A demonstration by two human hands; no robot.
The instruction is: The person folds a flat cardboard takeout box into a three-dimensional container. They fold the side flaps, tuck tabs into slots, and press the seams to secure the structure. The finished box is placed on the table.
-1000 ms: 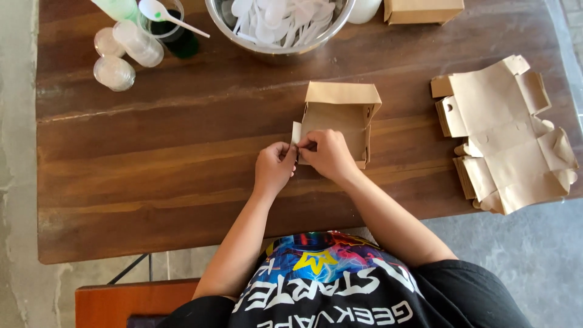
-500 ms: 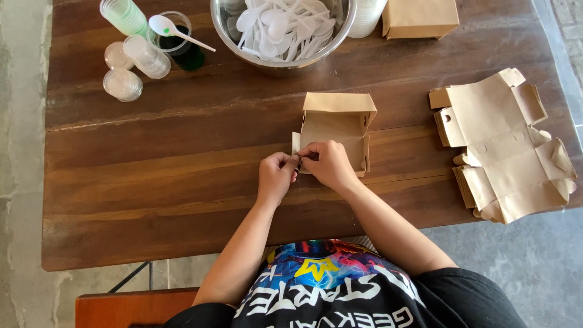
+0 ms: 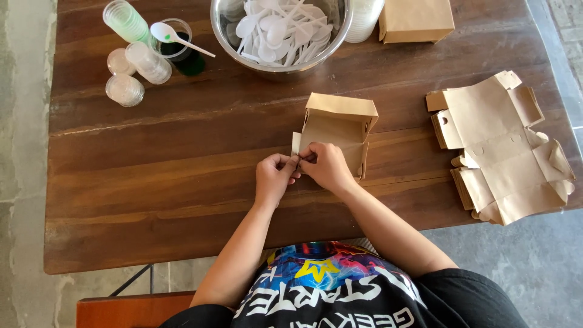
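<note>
Kraft paper box (image 3: 340, 124) half-folded on wooden table (image 3: 152, 182), left hand (image 3: 274, 177) and right hand (image 3: 327, 167) pinching its near flap, flat box blanks (image 3: 504, 146) right, steel bowl of plastic spoons (image 3: 279, 30) behind.

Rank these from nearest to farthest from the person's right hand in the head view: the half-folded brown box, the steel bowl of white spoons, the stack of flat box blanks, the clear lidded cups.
From the right hand:
1. Half-folded brown box: touching, under the fingers.
2. Steel bowl of white spoons: beyond the box, at the table's far edge.
3. Stack of flat box blanks: off to the right.
4. Clear lidded cups: far left corner.
</note>
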